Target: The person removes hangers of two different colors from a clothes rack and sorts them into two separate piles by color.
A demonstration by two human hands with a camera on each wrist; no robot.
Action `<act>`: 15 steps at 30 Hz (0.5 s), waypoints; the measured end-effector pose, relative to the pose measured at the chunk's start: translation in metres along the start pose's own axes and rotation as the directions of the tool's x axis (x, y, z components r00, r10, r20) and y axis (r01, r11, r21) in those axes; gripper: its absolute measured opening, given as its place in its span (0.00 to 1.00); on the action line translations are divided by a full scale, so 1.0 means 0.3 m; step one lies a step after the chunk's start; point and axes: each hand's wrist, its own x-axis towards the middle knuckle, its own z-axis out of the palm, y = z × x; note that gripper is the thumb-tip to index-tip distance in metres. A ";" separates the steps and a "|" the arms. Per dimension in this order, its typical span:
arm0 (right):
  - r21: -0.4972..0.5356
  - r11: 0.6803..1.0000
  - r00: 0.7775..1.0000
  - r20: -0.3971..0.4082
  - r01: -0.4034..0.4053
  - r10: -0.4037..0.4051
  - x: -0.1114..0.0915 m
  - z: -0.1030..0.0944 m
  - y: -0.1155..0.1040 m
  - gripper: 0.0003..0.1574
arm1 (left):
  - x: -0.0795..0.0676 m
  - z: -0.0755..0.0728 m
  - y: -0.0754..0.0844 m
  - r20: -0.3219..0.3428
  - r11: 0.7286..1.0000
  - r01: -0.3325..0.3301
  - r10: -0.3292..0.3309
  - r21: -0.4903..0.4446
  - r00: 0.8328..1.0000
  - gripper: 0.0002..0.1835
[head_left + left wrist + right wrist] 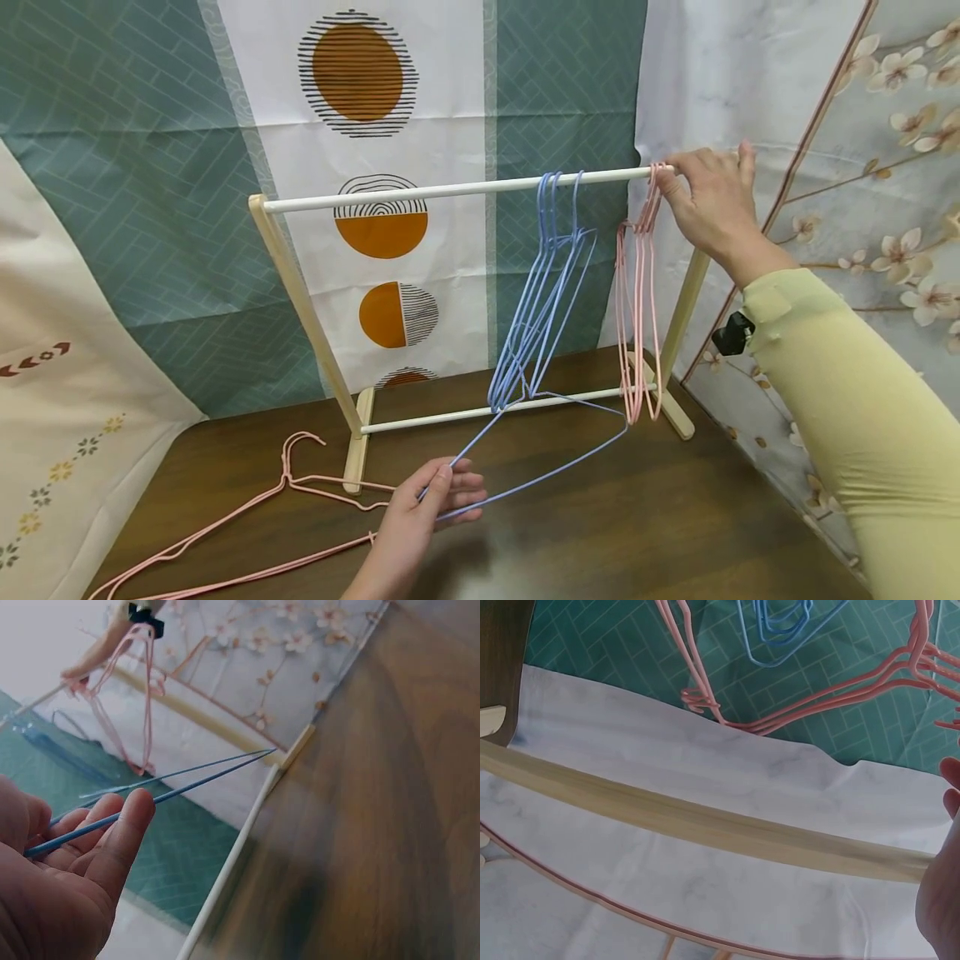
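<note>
My left hand (435,500) holds a blue hanger (551,481) by one corner, thumb pressed on its upper arm. In the left wrist view the blue hanger (187,784) passes between thumb and fingers and points toward the rack. Its hook end overlaps several blue hangers (540,308) hanging from the rail. At the rail's right end my right hand (716,196) grips the top corner of the clothes rack (450,190), thumb right beside the hooks of several pink hangers (641,325). The right wrist view shows only the edge of this hand (941,892), below the pink hangers (832,697).
More pink hangers (217,521) lie on the brown table (600,533) at the left, partly behind my left forearm. The rack has wooden posts (307,308) and a white lower bar (450,417). Patterned cloths (562,75) hang behind and at both sides.
</note>
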 end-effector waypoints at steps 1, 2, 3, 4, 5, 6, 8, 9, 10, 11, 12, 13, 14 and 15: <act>-0.001 1.000 1.000 -0.001 -0.001 0.001 -0.002 0.000 0.001 0.45 | 0.001 0.010 -0.005 0.011 1.000 0.003 -0.003 -0.010 1.000 0.27; -0.002 1.000 1.000 -0.003 -0.002 0.002 -0.003 0.001 0.001 0.46 | 0.002 0.020 -0.010 0.021 1.000 0.007 -0.007 -0.019 1.000 0.27; -0.003 1.000 1.000 -0.005 -0.003 0.003 -0.005 0.000 0.002 0.46 | 0.003 0.030 -0.015 0.031 1.000 0.013 -0.012 -0.028 0.999 0.27; -0.002 1.000 1.000 -0.005 -0.003 0.003 -0.005 0.000 0.003 0.46 | 0.004 0.040 -0.020 0.039 0.999 0.018 -0.017 -0.038 0.999 0.27; -0.001 1.000 1.000 -0.004 -0.002 0.002 -0.006 0.001 0.003 0.46 | 0.004 0.051 -0.026 0.048 0.998 0.028 -0.026 -0.048 0.999 0.27; 0.000 1.000 1.000 -0.004 -0.001 0.001 -0.006 0.002 0.003 0.46 | 0.004 0.061 -0.033 0.056 0.998 0.037 -0.034 -0.059 0.998 0.27; 0.001 1.000 1.000 -0.001 0.002 -0.002 -0.007 0.003 0.002 0.46 | 0.004 0.081 -0.047 0.070 0.996 0.057 -0.051 -0.076 0.996 0.25; 0.002 1.000 1.000 0.001 0.002 -0.002 -0.007 0.004 0.002 0.46 | 0.005 0.090 -0.053 0.077 0.994 0.067 -0.060 -0.084 0.995 0.24; 0.002 1.000 1.000 0.002 0.002 -0.002 -0.008 0.005 0.001 0.45 | 0.005 0.099 -0.060 0.083 0.993 0.075 -0.068 -0.090 0.994 0.24; 0.001 1.000 1.000 0.003 0.002 -0.002 -0.008 0.005 0.001 0.46 | 0.006 0.107 -0.066 0.088 0.992 0.084 -0.076 -0.094 0.993 0.23; 0.002 1.000 1.000 0.001 0.003 -0.003 -0.008 0.005 0.000 0.46 | 0.007 0.115 -0.071 0.091 0.991 0.089 -0.080 -0.098 0.993 0.22; 0.001 1.000 1.000 -0.001 0.003 -0.003 -0.008 0.005 0.000 0.46 | 0.009 0.123 -0.076 0.094 0.990 0.095 -0.086 -0.102 0.992 0.22; 0.000 1.000 1.000 -0.003 0.004 -0.004 -0.008 0.004 -0.001 0.46 | 0.011 0.130 -0.081 0.095 0.988 0.106 -0.096 -0.109 0.991 0.22; 0.001 1.000 1.000 -0.005 0.005 -0.005 -0.008 0.003 -0.002 0.46 | 0.013 0.136 -0.085 0.099 0.987 0.112 -0.101 -0.116 0.990 0.21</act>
